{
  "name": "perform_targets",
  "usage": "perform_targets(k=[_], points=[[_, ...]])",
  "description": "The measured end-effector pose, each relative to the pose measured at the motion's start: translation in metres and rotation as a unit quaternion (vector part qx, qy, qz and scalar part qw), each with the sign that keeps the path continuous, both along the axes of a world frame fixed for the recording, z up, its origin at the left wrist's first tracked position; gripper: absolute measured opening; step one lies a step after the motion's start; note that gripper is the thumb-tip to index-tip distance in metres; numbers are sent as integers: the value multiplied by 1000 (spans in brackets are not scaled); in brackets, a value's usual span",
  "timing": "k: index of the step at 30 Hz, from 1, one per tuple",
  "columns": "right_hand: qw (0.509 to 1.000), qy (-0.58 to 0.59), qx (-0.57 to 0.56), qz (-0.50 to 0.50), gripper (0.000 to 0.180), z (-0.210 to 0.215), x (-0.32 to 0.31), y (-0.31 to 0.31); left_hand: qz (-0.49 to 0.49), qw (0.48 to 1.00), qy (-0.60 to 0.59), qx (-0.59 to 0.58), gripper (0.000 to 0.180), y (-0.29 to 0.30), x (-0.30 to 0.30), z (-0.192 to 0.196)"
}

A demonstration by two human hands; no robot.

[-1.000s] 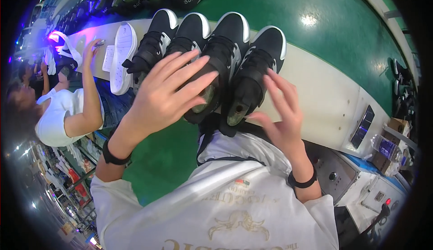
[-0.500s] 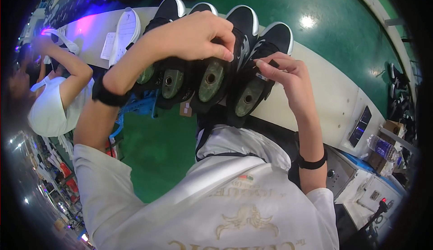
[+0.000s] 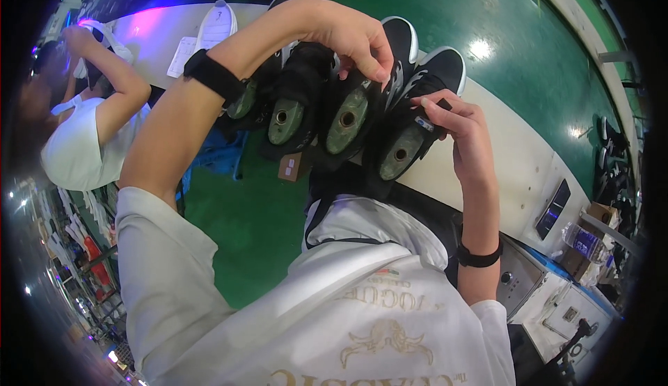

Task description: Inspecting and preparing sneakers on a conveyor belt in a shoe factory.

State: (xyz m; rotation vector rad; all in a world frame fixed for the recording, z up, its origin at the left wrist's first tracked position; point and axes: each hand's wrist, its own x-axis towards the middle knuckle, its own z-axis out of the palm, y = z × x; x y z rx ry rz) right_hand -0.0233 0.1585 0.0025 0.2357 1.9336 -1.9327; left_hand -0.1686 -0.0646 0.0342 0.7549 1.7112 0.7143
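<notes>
Black shoes (image 3: pixel 348 100) with white soles are seen in the head view, lined up side by side on a pale workbench (image 3: pixel 515 156) at the person's chest, their openings turned toward the camera so that grey-green lasts with round holes are shown inside. The left hand (image 3: pixel 348 38) is brought over the row from above, and its fingers are pinched on the upper edge of the third shoe (image 3: pixel 362 100). The right hand (image 3: pixel 459 125) is held at the rightmost shoe (image 3: pixel 410 135), with its fingers curled around the heel collar and the thumb pressed on the rim. Black wristbands are worn on both forearms. A small brown tag (image 3: pixel 292 167) hangs below the second shoe. A white sole (image 3: pixel 216 27) lies farther along the bench, to the left. A co-worker in a white top (image 3: pixel 76 149) is seen at the left edge, with one arm raised to the bench. A green floor (image 3: pixel 515 31) lies beyond the bench.
</notes>
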Motion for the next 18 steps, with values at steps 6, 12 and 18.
perform_targets(k=[6, 12, 18], points=[[1000, 9, -5, -3, 22, 0, 0, -1, -12, 1000, -6, -23, 23, 1, 0, 4], [999, 43, 19, 3, 21, -1, 5, -4, -30, 968, 234, 82, 26, -38, 34, 31], [931, 297, 208, 39, 21, 26, 21, -13, 200, 922, 321, 88, 35, -127, 78, 62]])
